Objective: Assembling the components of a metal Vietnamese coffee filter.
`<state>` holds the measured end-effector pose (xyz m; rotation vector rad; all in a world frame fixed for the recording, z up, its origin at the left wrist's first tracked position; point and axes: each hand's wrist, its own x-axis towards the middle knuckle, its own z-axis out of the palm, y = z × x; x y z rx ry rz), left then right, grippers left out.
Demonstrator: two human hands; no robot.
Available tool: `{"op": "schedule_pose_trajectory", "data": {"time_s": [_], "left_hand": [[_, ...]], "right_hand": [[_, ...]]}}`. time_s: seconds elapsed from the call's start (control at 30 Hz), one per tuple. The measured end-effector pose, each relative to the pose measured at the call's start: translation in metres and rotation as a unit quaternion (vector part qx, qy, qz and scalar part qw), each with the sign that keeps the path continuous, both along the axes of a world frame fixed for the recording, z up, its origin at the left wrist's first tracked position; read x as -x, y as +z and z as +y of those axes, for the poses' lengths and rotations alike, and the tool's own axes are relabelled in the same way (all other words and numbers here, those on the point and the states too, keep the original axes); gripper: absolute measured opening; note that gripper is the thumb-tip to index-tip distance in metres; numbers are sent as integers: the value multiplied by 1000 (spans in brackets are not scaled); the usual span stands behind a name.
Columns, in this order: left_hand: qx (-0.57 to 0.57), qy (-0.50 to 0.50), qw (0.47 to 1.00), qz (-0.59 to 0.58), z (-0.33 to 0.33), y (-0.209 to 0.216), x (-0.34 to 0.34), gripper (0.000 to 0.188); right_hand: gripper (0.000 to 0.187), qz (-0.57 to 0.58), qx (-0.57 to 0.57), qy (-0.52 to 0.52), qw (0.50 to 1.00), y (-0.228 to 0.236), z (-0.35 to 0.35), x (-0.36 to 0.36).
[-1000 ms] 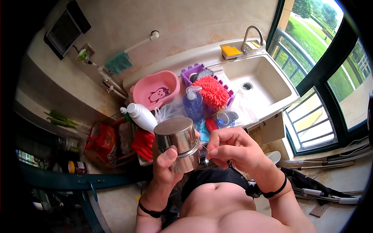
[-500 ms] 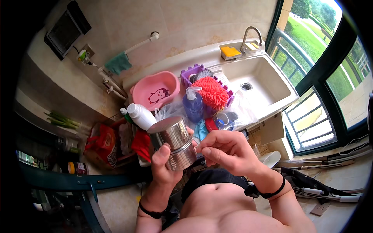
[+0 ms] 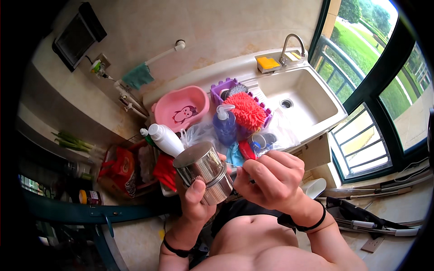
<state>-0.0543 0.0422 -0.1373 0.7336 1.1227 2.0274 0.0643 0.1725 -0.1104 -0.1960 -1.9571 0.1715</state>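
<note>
My left hand (image 3: 195,198) is wrapped round a shiny metal perforated cylinder (image 3: 205,174), which looks like a sink strainer basket with a ridge round its middle. It is held tilted in front of my body. Close by its right side, my right hand (image 3: 273,180) is closed in a pinch. Something thin and pale shows between those fingertips and the cylinder; it is too small to name. Beyond the cylinder lie a white bottle (image 3: 165,137), a blue pump bottle (image 3: 224,126) and a light-blue cloth (image 3: 234,155).
A pink basin (image 3: 174,97) and a purple basket (image 3: 218,92) with a red chenille mitt (image 3: 246,110) sit on the counter. The white sink (image 3: 307,86) with its faucet (image 3: 294,38) is at the right, beside the window. A red bag (image 3: 120,167) stands at the left.
My right hand has risen and turned slightly right, drawing a little away from the cylinder; the thin pale thing now shows between them. The cylinder has shifted slightly down and right.
</note>
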Motion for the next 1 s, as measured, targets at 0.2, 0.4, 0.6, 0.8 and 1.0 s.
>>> {"op": "schedule_pose_trajectory", "data": {"time_s": [0.2, 0.4, 0.6, 0.8, 1.0], "left_hand": [[-21, -20, 999, -25, -2, -5, 3, 79], [-71, -27, 993, -88, 0, -3, 1, 74], [-82, -36, 994, -70, 0, -2, 3, 77], [-99, -31, 992, -69, 0, -5, 4, 84], [-81, -46, 994, -56, -1, -3, 10, 90]], "right_hand": [[17, -2, -33, -12, 999, 1, 1, 2], [20, -11, -8, 11, 1000, 1, 1, 3], [16, -28, 27, 42, 998, 4, -1, 2], [17, -28, 92, 87, 991, 11, -4, 3], [17, -35, 114, 101, 988, 13, -4, 2]]}}
